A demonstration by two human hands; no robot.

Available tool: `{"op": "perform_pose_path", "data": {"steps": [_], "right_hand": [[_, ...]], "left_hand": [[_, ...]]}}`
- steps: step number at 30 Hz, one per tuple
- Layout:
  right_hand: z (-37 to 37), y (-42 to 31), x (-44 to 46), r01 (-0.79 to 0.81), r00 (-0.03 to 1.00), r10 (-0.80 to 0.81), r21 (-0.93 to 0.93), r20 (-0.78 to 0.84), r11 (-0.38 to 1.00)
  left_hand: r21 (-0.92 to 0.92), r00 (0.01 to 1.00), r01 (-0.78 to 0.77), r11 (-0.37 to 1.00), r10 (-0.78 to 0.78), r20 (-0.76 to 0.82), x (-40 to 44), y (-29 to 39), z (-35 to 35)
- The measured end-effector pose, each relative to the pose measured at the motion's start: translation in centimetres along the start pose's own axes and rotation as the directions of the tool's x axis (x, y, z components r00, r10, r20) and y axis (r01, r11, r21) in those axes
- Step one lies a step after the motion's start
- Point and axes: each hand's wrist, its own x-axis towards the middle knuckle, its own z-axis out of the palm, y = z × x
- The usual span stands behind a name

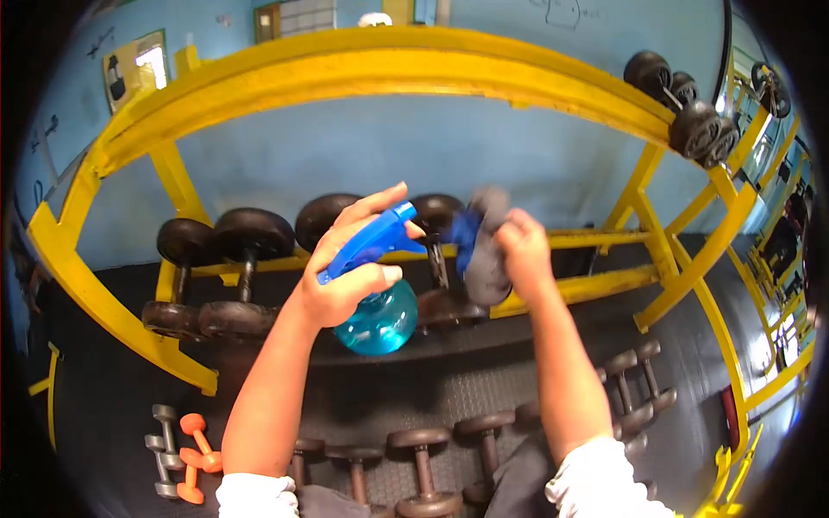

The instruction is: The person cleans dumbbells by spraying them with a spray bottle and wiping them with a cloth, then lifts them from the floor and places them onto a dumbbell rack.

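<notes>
My left hand [350,268] is wrapped round the blue trigger head of a spray bottle [377,324] with a round, clear teal body. The bottle is upright, in front of large dark dumbbells [250,276] on the lower rack. To its right, my right hand [524,250] grips a grey and blue cloth [488,263], which is blurred and hangs beside the bottle without touching it. Some fingers of my right hand are hidden by the cloth.
A yellow metal rack [389,73] arches across the view, with black dumbbells [695,129] at its upper right. Several brown dumbbells [423,466] stand on the floor near my legs. Orange dumbbells [200,445] and grey dumbbells [164,449] lie at the lower left.
</notes>
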Motion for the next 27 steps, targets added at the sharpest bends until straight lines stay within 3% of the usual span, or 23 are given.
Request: {"op": "perform_pose_path", "data": {"steps": [2, 4, 5, 6, 7, 8, 9, 10, 11, 12, 13, 14, 16, 19, 21, 23, 24, 27], "right_hand": [[2.9, -4.0, -2.8, 0.072, 0.990, -0.052, 0.157, -0.130, 0.985], [4.4, -5.6, -5.5, 0.164, 0.987, -0.158, -0.263, 0.043, 0.951], [4.4, -4.7, -6.1, 0.099, 0.989, -0.072, -0.214, 0.131, 0.972], [4.3, -4.1, -6.5, 0.041, 0.973, -0.004, -0.157, 0.229, 0.987], [3.8, -5.4, -6.6, -0.247, 0.887, 0.267, -0.103, 0.376, 0.964], [2.7, -4.5, -6.4, -0.153, 0.864, 0.171, -0.077, 0.473, 0.985], [2.1, -4.1, -6.9, -0.390, 0.818, 0.262, 0.158, 0.513, 0.907], [1.4, -3.9, -7.3, -0.585, 0.753, 0.323, 0.360, 0.573, 0.726], [-0.1, -4.0, -7.6, -0.545, 0.722, 0.265, 0.290, 0.639, 0.787], [-1.2, -4.4, -7.6, -0.385, 0.747, 0.276, 0.055, 0.605, 0.921], [-2.0, -4.9, -7.6, -0.174, 0.833, 0.262, -0.217, 0.488, 0.960], [-2.3, -4.9, -7.5, -0.066, 0.928, 0.213, -0.428, 0.305, 0.901], [-3.0, -4.8, -7.7, -0.284, 0.944, 0.313, -0.228, 0.102, 0.931], [-4.6, -5.3, -10.7, -0.192, 0.938, 0.309, -0.505, 0.158, 0.842], [-7.3, -5.3, -13.7, -0.267, 0.943, 0.326, -0.436, 0.064, 0.859], [-10.6, -5.5, -17.3, -0.401, 0.915, 0.391, -0.329, -0.101, 0.855], [-12.7, -4.1, -19.7, -0.393, 0.918, 0.358, -0.283, -0.169, 0.875], [-18.9, -1.5, -27.2, -0.571, 0.810, 0.411, -0.409, -0.418, 0.712]], "left_hand": [[-0.197, 0.985, 0.117, 0.973, -0.088, 0.149, -1.2, -0.3, 1.7], [-0.278, 0.949, 0.216, 0.936, -0.134, 0.286, -2.4, -1.2, 3.3], [-0.276, 0.927, 0.241, 0.931, -0.137, 0.348, -3.0, -1.7, 4.0], [-0.301, 0.943, 0.258, 0.918, -0.172, 0.284, -4.0, -2.6, 4.6], [-0.407, 0.949, 0.295, 0.864, -0.216, 0.229, -4.3, -2.5, 5.4], [-0.523, 0.959, 0.285, 0.803, -0.230, 0.168, -4.8, -2.8, 6.0], [-0.631, 0.964, 0.255, 0.733, -0.243, 0.107, -5.2, -3.0, 6.5], [-0.722, 0.964, 0.215, 0.658, -0.259, 0.051, -5.5, -3.4, 6.9], [-0.694, 0.962, 0.247, 0.676, -0.258, 0.091, -5.6, -3.4, 6.8], [-0.665, 0.956, 0.279, 0.692, -0.264, 0.127, -5.7, -3.5, 6.5], [-0.664, 0.955, 0.275, 0.695, -0.278, 0.104, -5.8, -3.6, 6.4], [-0.588, 0.950, 0.305, 0.750, -0.279, 0.137, -5.9, -3.8, 6.4], [-0.427, 0.947, 0.321, 0.845, -0.282, 0.154, -6.2, -4.1, 6.7], [-0.367, 0.930, 0.364, 0.856, -0.317, 0.183, -5.9, -3.9, 7.1], [-0.423, 0.888, 0.460, 0.781, -0.412, 0.205, -5.9, -3.6, 7.6], [-0.300, 0.872, 0.490, 0.819, -0.459, 0.171, -6.2, -3.6, 7.5], [-0.227, 0.878, 0.478, 0.848, -0.458, 0.139, -6.6, -3.9, 7.4], [-0.037, 0.838, 0.528, 0.848, -0.514, 0.183, -7.8, -5.5, 7.0]]}}
